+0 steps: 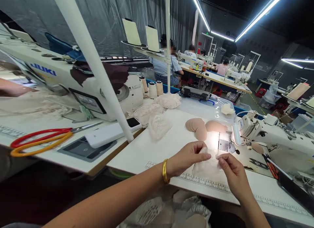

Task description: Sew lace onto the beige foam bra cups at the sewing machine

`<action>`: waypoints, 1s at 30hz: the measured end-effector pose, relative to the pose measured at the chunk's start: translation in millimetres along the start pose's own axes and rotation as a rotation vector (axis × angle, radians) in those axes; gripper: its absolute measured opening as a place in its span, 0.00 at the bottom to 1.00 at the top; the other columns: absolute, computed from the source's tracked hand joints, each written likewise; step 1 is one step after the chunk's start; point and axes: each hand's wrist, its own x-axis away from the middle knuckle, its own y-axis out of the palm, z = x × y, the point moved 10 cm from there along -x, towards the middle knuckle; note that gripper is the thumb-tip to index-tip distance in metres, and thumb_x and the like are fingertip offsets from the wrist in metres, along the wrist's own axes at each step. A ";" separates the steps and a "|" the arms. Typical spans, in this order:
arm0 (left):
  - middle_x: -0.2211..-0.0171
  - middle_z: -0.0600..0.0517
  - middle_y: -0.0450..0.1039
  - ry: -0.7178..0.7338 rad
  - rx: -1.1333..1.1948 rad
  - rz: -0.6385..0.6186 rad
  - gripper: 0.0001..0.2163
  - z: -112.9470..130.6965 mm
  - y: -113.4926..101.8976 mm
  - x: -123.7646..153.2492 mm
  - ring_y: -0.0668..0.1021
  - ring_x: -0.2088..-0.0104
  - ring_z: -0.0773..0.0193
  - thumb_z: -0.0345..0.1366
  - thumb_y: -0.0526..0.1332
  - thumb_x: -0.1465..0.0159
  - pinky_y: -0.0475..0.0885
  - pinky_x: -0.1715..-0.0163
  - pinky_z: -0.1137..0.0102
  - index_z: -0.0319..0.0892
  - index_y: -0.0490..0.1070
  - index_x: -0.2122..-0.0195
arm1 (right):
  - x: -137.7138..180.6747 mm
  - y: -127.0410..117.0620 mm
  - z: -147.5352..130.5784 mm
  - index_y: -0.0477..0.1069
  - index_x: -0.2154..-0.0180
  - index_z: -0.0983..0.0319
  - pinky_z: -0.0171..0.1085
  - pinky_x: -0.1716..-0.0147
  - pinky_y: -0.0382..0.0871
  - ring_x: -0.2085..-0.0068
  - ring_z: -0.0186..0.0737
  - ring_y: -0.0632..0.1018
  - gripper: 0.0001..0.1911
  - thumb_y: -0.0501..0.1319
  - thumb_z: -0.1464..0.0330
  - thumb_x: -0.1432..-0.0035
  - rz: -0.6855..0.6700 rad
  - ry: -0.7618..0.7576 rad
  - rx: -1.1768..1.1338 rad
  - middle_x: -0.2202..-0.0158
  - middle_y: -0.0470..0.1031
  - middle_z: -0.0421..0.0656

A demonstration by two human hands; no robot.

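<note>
My left hand (187, 157), with a gold bangle on its wrist, pinches the upper left edge of a pale lace fabric piece (208, 167) lying on the white sewing table (152, 146). At the piece's upper right edge my right hand (232, 171) pinches it too. Both hands sit just in front of the needle plate (224, 145) of the white sewing machine (267, 136), lit by its lamp. Beige foam cups (200, 126) lie just beyond the hands.
Lace pieces (159, 125) are piled at the table's far side. A Juki machine (61, 81) stands left, with red and yellow scissors (41, 138) and a phone (133, 122). Thread cones (152, 89) and other workers sit behind. Snips (271, 166) lie at right. Fabric rests in my lap.
</note>
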 end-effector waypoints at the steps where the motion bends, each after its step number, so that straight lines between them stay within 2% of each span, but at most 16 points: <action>1: 0.74 0.59 0.61 0.017 -0.030 0.002 0.22 1.0 0.6 0.9 0.66 0.71 0.70 0.50 0.75 0.48 0.59 0.71 0.74 0.40 0.66 0.70 | 2.9 -2.6 -1.0 0.74 0.63 0.58 0.36 0.60 0.66 0.62 0.41 0.72 0.16 0.59 0.53 0.32 0.023 0.002 0.000 0.67 0.72 0.40; 4: 0.75 0.58 0.65 0.032 -0.208 -0.083 0.22 -0.3 5.6 0.5 0.69 0.72 0.67 0.54 0.71 0.44 0.63 0.72 0.73 0.40 0.67 0.68 | 7.3 -2.3 8.7 0.70 0.67 0.58 0.35 0.65 0.66 0.66 0.40 0.71 0.19 0.59 0.50 0.34 0.051 0.040 -0.125 0.70 0.71 0.40; 7: 0.72 0.55 0.71 0.137 -0.544 -0.140 0.19 9.3 -2.3 -10.0 0.73 0.71 0.64 0.54 0.65 0.38 0.68 0.70 0.71 0.41 0.68 0.64 | 1.1 0.8 38.5 0.67 0.68 0.57 0.34 0.75 0.61 0.76 0.36 0.65 0.22 0.59 0.46 0.36 0.096 0.158 -0.284 0.78 0.66 0.35; 8: 0.69 0.52 0.73 0.198 -0.695 -0.111 0.16 16.8 -10.4 -16.0 0.75 0.68 0.62 0.50 0.63 0.35 0.70 0.68 0.69 0.41 0.69 0.62 | -2.9 0.6 49.4 0.67 0.68 0.57 0.33 0.76 0.58 0.78 0.35 0.64 0.23 0.60 0.45 0.38 0.120 0.193 -0.297 0.80 0.65 0.34; 10: 0.56 0.45 0.76 0.321 -0.963 -0.010 0.10 33.2 -28.5 -29.9 0.78 0.55 0.54 0.39 0.61 0.34 0.73 0.56 0.62 0.40 0.70 0.55 | -12.6 -1.6 67.3 0.68 0.68 0.58 0.33 0.77 0.57 0.79 0.35 0.64 0.25 0.63 0.43 0.42 0.158 0.232 -0.269 0.81 0.65 0.34; 12: 0.43 0.40 0.71 0.409 -1.240 0.035 0.18 40.6 -37.6 -45.7 0.71 0.41 0.47 0.27 0.61 0.40 0.67 0.43 0.54 0.40 0.69 0.48 | -21.8 -2.8 80.4 0.68 0.69 0.58 0.34 0.78 0.56 0.79 0.36 0.66 0.26 0.63 0.41 0.44 0.159 0.249 -0.235 0.81 0.67 0.35; 13: 0.41 0.39 0.69 0.426 -1.357 0.021 0.23 38.7 -38.5 -54.6 0.69 0.38 0.45 0.23 0.61 0.44 0.63 0.40 0.52 0.40 0.69 0.46 | -25.2 -3.4 85.1 0.68 0.70 0.58 0.35 0.78 0.57 0.79 0.37 0.67 0.27 0.63 0.41 0.45 0.153 0.252 -0.227 0.80 0.68 0.36; 14: 0.42 0.39 0.71 0.426 -1.451 -0.008 0.25 34.3 -38.1 -63.3 0.70 0.39 0.45 0.21 0.60 0.47 0.63 0.39 0.51 0.39 0.70 0.46 | -27.5 -4.3 88.6 0.68 0.70 0.58 0.35 0.78 0.57 0.78 0.38 0.68 0.26 0.63 0.41 0.45 0.150 0.253 -0.228 0.80 0.69 0.37; 16: 0.53 0.41 0.77 0.406 -1.573 -0.041 0.20 26.3 -35.9 -77.4 0.76 0.48 0.46 0.19 0.59 0.48 0.66 0.44 0.52 0.39 0.74 0.55 | -28.9 -6.5 92.5 0.68 0.69 0.58 0.35 0.78 0.58 0.77 0.39 0.70 0.26 0.63 0.42 0.44 0.154 0.259 -0.258 0.78 0.71 0.37; 18: 0.61 0.41 0.78 0.389 -1.550 -0.001 0.11 28.6 -33.9 -83.3 0.78 0.55 0.47 0.20 0.59 0.46 0.68 0.48 0.53 0.38 0.73 0.64 | -28.0 -7.6 91.7 0.68 0.68 0.58 0.35 0.77 0.60 0.76 0.39 0.72 0.24 0.64 0.44 0.43 0.154 0.257 -0.315 0.76 0.73 0.38; 21: 0.57 0.40 0.77 0.396 -1.466 0.132 0.07 48.2 -29.4 -73.3 0.77 0.54 0.50 0.25 0.55 0.37 0.69 0.50 0.56 0.39 0.72 0.63 | -26.9 -8.2 88.0 0.69 0.68 0.58 0.35 0.75 0.61 0.74 0.39 0.73 0.23 0.65 0.46 0.43 0.146 0.257 -0.394 0.75 0.73 0.38; 22: 0.56 0.42 0.76 0.393 -1.379 0.193 0.07 57.4 -29.8 -65.8 0.77 0.54 0.52 0.28 0.53 0.34 0.70 0.52 0.58 0.40 0.71 0.62 | -27.0 -8.8 87.3 0.70 0.67 0.59 0.35 0.74 0.62 0.74 0.38 0.72 0.22 0.66 0.46 0.43 0.146 0.258 -0.410 0.74 0.74 0.38; 24: 0.59 0.47 0.77 0.347 -1.035 0.302 0.07 70.5 -35.0 -48.4 0.78 0.57 0.55 0.37 0.55 0.32 0.72 0.56 0.63 0.42 0.72 0.60 | -27.1 -9.8 87.7 0.72 0.66 0.59 0.36 0.73 0.64 0.74 0.38 0.73 0.22 0.66 0.46 0.43 0.148 0.268 -0.436 0.73 0.75 0.39; 27: 0.63 0.53 0.76 0.216 -0.611 0.330 0.12 62.4 -28.1 -27.3 0.77 0.61 0.58 0.45 0.62 0.38 0.73 0.63 0.67 0.43 0.72 0.60 | -24.9 -8.8 88.0 0.74 0.63 0.60 0.36 0.71 0.67 0.71 0.39 0.76 0.27 0.63 0.42 0.43 0.144 0.277 -0.493 0.70 0.78 0.42; 30: 0.71 0.56 0.68 0.125 -0.530 0.354 0.11 41.7 -12.2 -16.3 0.72 0.69 0.63 0.44 0.64 0.43 0.67 0.70 0.71 0.43 0.67 0.68 | -19.8 -4.4 84.7 0.74 0.61 0.61 0.37 0.68 0.70 0.69 0.41 0.79 0.33 0.59 0.37 0.43 0.130 0.273 -0.560 0.70 0.79 0.44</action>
